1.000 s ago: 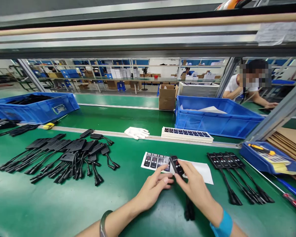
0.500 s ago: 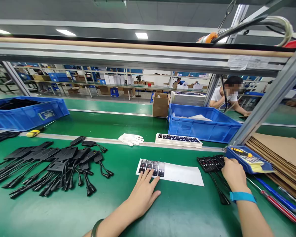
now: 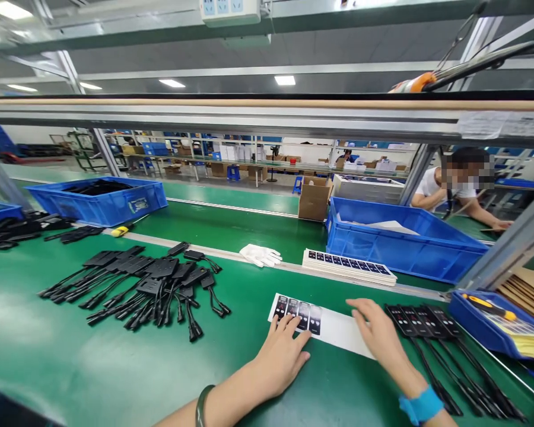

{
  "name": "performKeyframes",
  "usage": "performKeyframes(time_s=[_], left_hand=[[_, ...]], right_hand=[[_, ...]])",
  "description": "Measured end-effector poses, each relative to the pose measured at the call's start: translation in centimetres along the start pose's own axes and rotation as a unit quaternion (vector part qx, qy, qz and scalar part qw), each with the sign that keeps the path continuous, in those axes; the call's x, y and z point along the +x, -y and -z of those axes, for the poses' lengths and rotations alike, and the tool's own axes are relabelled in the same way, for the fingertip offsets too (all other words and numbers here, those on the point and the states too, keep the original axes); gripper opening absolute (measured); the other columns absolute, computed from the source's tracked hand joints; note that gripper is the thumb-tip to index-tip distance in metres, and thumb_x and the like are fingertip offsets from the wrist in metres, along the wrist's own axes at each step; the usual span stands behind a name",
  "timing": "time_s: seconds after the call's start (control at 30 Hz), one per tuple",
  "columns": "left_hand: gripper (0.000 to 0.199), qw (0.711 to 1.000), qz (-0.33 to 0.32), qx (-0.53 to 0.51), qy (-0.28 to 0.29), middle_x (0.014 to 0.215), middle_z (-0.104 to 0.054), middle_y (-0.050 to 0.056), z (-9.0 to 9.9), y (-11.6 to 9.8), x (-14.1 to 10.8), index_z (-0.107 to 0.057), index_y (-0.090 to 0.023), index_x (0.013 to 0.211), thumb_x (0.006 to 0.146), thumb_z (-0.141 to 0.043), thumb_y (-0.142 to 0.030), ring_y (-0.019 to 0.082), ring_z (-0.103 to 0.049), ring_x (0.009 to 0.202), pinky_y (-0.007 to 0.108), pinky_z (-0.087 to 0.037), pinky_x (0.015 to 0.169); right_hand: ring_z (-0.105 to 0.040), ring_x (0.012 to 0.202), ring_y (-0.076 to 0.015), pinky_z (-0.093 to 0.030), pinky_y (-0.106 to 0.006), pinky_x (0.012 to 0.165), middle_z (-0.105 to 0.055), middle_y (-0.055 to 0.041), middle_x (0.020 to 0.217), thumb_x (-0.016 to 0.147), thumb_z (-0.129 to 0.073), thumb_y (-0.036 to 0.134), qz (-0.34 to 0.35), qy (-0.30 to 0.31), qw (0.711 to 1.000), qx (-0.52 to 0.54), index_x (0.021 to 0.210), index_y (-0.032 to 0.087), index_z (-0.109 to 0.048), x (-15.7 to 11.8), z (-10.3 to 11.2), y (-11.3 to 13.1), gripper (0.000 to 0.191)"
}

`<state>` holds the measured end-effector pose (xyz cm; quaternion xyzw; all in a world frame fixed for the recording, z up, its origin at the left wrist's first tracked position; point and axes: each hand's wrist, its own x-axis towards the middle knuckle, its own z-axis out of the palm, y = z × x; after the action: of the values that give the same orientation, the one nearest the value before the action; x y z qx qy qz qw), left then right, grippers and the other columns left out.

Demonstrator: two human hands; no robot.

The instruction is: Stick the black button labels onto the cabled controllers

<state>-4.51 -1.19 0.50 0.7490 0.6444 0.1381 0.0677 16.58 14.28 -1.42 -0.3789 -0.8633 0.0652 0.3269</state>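
Note:
A white sticker sheet (image 3: 338, 334) with several black printed labels at its left end lies flat on the green bench. My left hand (image 3: 282, 356) rests its spread fingertips on the lower edge of those labels, holding nothing. Over the sheet's right end hovers my right hand (image 3: 378, 335), fingers apart and nothing in them. Just right of it, a row of black cabled modules (image 3: 420, 320) with labels on their faces lies side by side, cables toward me. Farther left is a pile of black modules without visible labels (image 3: 160, 270), their cables spread out.
A stack of label sheets (image 3: 349, 267) and a white glove (image 3: 261, 255) lie along the metal strip. Blue bins (image 3: 404, 243) stand behind. A blue tray (image 3: 493, 323) with a yellow-black tool is at right, beside a metal post. Another person (image 3: 458, 184) sits across the line.
My right hand has let go of the labelled modules and moved left over the sheet. The left hand stays on the labels. The view has turned left.

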Motion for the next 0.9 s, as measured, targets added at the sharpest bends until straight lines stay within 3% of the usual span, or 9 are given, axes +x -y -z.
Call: performKeyframes(time_s=[0.13, 0.23, 0.3, 0.37, 0.47, 0.57, 0.7, 0.83, 0.9], left_hand=[[0.042, 1.000, -0.011, -0.021, -0.011, 0.124, -0.052, 0.011, -0.3, 0.2, 0.1, -0.046, -0.016, 0.120, 0.080, -0.038, -0.005, 0.028, -0.042, 0.117, 0.053, -0.029, 0.104], [0.046, 1.000, -0.017, -0.024, -0.003, 0.122, -0.053, 0.011, -0.4, 0.4, 0.2, -0.046, -0.015, 0.118, 0.074, -0.041, -0.003, 0.027, -0.043, 0.114, 0.049, -0.032, 0.101], [0.046, 1.000, -0.017, -0.021, -0.004, 0.119, -0.055, 0.012, -0.4, 0.5, 0.3, -0.046, -0.014, 0.116, 0.072, -0.043, -0.003, 0.027, -0.045, 0.110, 0.047, -0.036, 0.097], [0.043, 1.000, -0.018, -0.016, -0.007, 0.115, -0.056, 0.011, -0.2, 0.6, 0.4, -0.046, -0.014, 0.114, 0.072, -0.044, -0.005, 0.027, -0.047, 0.106, 0.045, -0.039, 0.092], [0.038, 1.000, -0.016, -0.017, -0.009, 0.107, -0.059, 0.010, -0.1, 1.0, 0.6, -0.047, -0.016, 0.113, 0.075, -0.045, -0.009, 0.026, -0.049, 0.101, 0.042, -0.041, 0.088], [0.034, 1.000, -0.018, -0.021, -0.016, 0.102, -0.061, 0.008, -0.3, 1.4, 0.8, -0.049, -0.018, 0.111, 0.078, -0.044, -0.011, 0.024, -0.050, 0.097, 0.038, -0.041, 0.086], [0.033, 0.999, -0.018, -0.023, -0.026, 0.101, -0.061, 0.008, -0.5, 1.5, 0.8, -0.050, -0.018, 0.110, 0.078, -0.044, -0.011, 0.024, -0.050, 0.096, 0.037, -0.040, 0.085], [0.032, 0.999, -0.013, -0.035, -0.027, 0.100, -0.061, 0.007, -0.3, 1.3, 0.8, -0.052, -0.018, 0.109, 0.080, -0.041, -0.010, 0.023, -0.050, 0.095, 0.037, -0.040, 0.083], [0.033, 0.999, -0.014, -0.040, -0.021, 0.101, -0.062, 0.007, -0.2, 1.3, 0.8, -0.052, -0.019, 0.109, 0.080, -0.041, -0.010, 0.023, -0.050, 0.096, 0.037, -0.040, 0.084]], right_hand=[[-0.057, 0.093, -0.0245, -0.049, -0.042, 0.081, -0.059, -0.0096, 0.098, 0.091, -0.042, 0.028, 0.045, 0.044, 0.996, 0.069, 0.111, 0.020, -0.060, -0.5, -3.4, 3.4, 0.029], [-0.056, 0.089, -0.0242, -0.048, -0.041, 0.079, -0.059, -0.0084, 0.094, 0.091, -0.044, 0.031, 0.045, 0.062, 0.992, 0.096, 0.098, 0.021, -0.062, -0.6, -3.2, 4.6, 0.021], [-0.056, 0.089, -0.0233, -0.047, -0.038, 0.077, -0.058, -0.0075, 0.090, 0.093, -0.042, 0.033, 0.039, 0.038, 0.991, 0.125, 0.088, 0.021, -0.061, -0.6, -2.3, 5.0, 0.023], [-0.056, 0.088, -0.0225, -0.047, -0.035, 0.077, -0.057, -0.0070, 0.090, 0.093, -0.042, 0.037, 0.030, -0.012, 0.988, 0.152, 0.083, 0.021, -0.060, -0.8, -1.4, 5.1, 0.026], [-0.058, 0.088, -0.0227, -0.048, -0.033, 0.071, -0.058, -0.0069, 0.095, 0.091, -0.044, 0.043, -0.002, -0.050, 0.989, 0.140, 0.091, 0.023, -0.063, -0.9, -1.4, 4.1, 0.027], [-0.059, 0.086, -0.0261, -0.049, -0.038, 0.069, -0.060, -0.0086, 0.093, 0.088, -0.041, 0.052, -0.001, -0.017, 0.996, 0.086, 0.101, 0.023, -0.065, -0.9, -2.9, 2.7, 0.039], [-0.061, 0.082, -0.0249, -0.051, -0.038, 0.070, -0.062, -0.0079, 0.088, 0.087, -0.042, 0.053, 0.027, 0.039, 0.994, 0.099, 0.090, 0.022, -0.066, -0.6, -3.9, 2.7, 0.039], [-0.061, 0.081, -0.0226, -0.051, -0.033, 0.067, -0.062, -0.0064, 0.087, 0.089, -0.042, 0.049, 0.027, 0.032, 0.993, 0.114, 0.080, 0.023, -0.062, -0.4, -3.3, 3.7, 0.035], [-0.062, 0.081, -0.0228, -0.052, -0.034, 0.067, -0.063, -0.0066, 0.088, 0.088, -0.042, 0.050, 0.019, 0.022, 0.993, 0.112, 0.086, 0.022, -0.063, -0.4, -3.4, 3.6, 0.035]])
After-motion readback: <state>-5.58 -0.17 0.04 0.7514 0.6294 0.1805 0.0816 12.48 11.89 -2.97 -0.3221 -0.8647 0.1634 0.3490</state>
